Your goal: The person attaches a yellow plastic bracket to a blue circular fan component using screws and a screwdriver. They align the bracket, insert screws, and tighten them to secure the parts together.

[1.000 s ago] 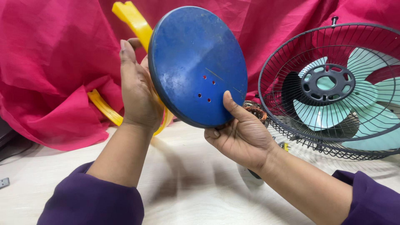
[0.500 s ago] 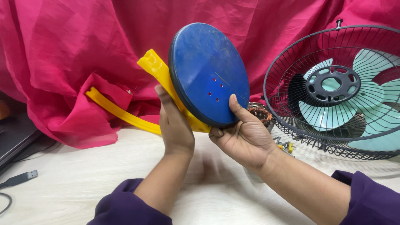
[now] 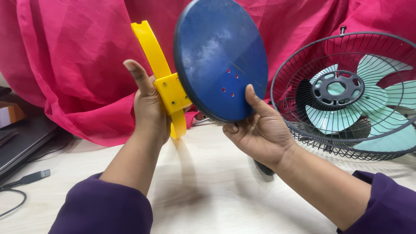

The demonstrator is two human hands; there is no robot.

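Both hands hold up a fan stand: a round blue base disc (image 3: 216,56) with a few small holes, joined to a yellow U-shaped bracket (image 3: 162,78). My left hand (image 3: 149,108) grips the yellow bracket from behind, thumb raised. My right hand (image 3: 260,130) holds the lower rim of the blue disc, thumb pressed on its flat underside. The disc stands tilted on edge above the table.
A fan head with a black wire cage (image 3: 346,95) and pale green blades (image 3: 372,108) lies at the right. Pink cloth (image 3: 73,65) is draped behind. A black cable with a plug (image 3: 30,178) and a dark flat device (image 3: 21,147) sit at the left on the pale table (image 3: 216,195).
The stand has been turned and lifted: the yellow bracket now points up instead of trailing down to the left. My left hand shifted onto the bracket's block.
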